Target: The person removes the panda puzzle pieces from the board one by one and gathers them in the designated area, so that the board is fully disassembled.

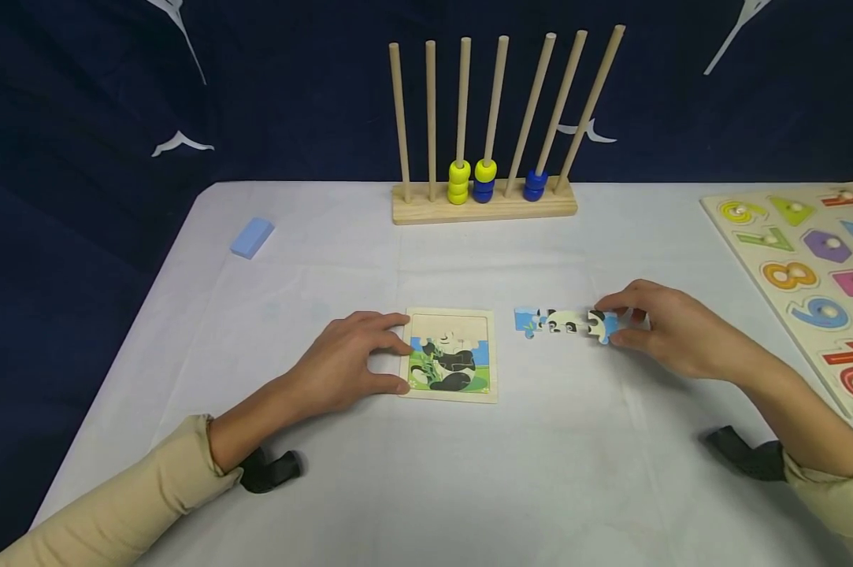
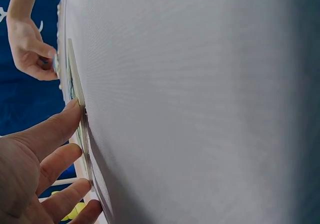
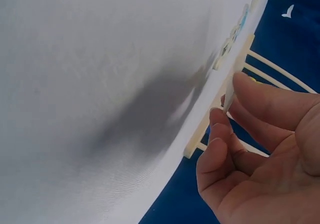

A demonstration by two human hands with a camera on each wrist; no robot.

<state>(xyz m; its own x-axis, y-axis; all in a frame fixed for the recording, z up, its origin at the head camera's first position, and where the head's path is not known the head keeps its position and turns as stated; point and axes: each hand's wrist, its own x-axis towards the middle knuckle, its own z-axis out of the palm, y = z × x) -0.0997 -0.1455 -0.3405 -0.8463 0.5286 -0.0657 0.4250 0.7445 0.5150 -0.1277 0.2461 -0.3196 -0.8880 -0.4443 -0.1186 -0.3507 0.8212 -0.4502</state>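
A square panda jigsaw puzzle board [image 1: 494, 354] lies flat, its lower part filled with joined pieces [image 1: 458, 370] and bare wood showing above. Along the board's left edge rest the fingertips and thumb of my left hand [image 1: 344, 358], spread apart. To the right, my right hand [image 1: 674, 331] pinches a blue, black and white puzzle piece [image 1: 600, 325] between thumb and fingers. The right wrist view shows that piece [image 3: 229, 95] edge-on, raised above the cloth. Between board and right hand lie a blue piece [image 1: 527, 320] and a panda-face piece [image 1: 562, 321].
Behind the board stands a wooden peg rack [image 1: 483, 209] with yellow and blue beads on some pegs. A blue block [image 1: 252, 238] lies at the far left. On the right is a number-and-shape peg board [image 1: 766, 293]. White cloth covers the table, dark fabric hangs behind.
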